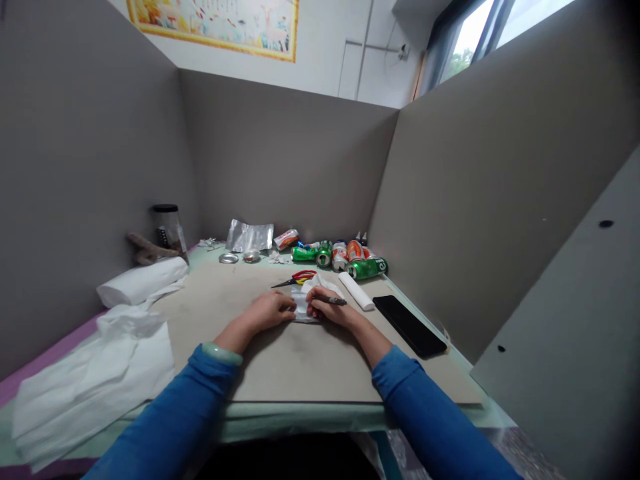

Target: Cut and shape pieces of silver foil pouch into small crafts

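Observation:
In the middle of the board, my right hand [325,304] is closed round a dark pen [336,301], which leans over a small silvery sheet [301,308]. My left hand [270,311] rests at the sheet's left edge, its fingers together and pressing on it. A white tissue [320,283] lies just behind my right hand, partly covered by it. Beyond the sheet are scissors or pliers with red and yellow handles [303,277]. What lies under my right fingers is hidden.
A white bar [356,291] and a black phone [409,326] lie at the right. Several crushed cans [367,268] and a silver sheet [250,236] stand at the back. White cloth [100,373], a white roll [143,281] and a jar [170,230] are at the left.

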The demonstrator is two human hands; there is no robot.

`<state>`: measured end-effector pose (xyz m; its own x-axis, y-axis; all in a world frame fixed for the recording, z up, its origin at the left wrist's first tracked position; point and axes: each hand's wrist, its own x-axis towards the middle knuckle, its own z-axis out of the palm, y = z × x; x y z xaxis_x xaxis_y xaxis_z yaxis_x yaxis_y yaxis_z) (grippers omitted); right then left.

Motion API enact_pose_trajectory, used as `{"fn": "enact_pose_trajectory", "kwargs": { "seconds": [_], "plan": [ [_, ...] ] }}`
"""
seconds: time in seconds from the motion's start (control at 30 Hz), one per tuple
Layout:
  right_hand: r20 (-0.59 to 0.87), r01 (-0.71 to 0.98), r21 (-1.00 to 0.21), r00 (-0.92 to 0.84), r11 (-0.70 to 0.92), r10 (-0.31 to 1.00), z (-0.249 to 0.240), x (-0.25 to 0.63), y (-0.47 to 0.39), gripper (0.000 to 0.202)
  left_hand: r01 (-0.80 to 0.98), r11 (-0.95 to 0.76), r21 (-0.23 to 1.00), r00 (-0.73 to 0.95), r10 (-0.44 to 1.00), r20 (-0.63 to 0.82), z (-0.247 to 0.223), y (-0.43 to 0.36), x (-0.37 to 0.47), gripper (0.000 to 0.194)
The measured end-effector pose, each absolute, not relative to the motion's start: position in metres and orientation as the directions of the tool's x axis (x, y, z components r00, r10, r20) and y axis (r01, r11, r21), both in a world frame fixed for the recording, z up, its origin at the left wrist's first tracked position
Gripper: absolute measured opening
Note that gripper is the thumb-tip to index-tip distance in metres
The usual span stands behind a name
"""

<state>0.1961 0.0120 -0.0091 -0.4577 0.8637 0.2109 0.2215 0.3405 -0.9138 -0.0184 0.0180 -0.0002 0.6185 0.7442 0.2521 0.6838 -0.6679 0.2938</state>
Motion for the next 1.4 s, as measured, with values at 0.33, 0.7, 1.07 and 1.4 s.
{"fn": "enact_pose_trajectory", "kwargs": {
  "seconds": [0.33, 0.7, 1.07, 1.4],
  "plan": [
    [0.255, 0.264, -0.909, -0.262, 0.323, 0.931, -0.001, 0.186, 0.011, 0.037, 0.675, -0.679, 0.29, 0.643, 0.734, 0.221, -0.003, 0.019, -0.02, 0.028],
    [0.259, 0.083, -0.954, -0.245, 0.287, 0.934, -0.004, 0.166, 0.012, 0.031, 0.721, -0.632, 0.284, 0.583, 0.775, 0.244, 0.002, 0.009, -0.011, 0.032],
    [0.228, 0.198, -0.945, -0.166, 0.259, 0.959, -0.026, 0.171, 0.021, 0.028, 0.649, -0.703, 0.291, 0.658, 0.71, 0.25, -0.004, 0.018, -0.013, 0.041],
    [0.398, 0.291, -0.868, -0.082, 0.404, 0.914, -0.021, 0.171, 0.014, 0.031, 0.643, -0.707, 0.295, 0.665, 0.706, 0.242, 0.003, 0.009, -0.011, 0.032]
  ]
}}
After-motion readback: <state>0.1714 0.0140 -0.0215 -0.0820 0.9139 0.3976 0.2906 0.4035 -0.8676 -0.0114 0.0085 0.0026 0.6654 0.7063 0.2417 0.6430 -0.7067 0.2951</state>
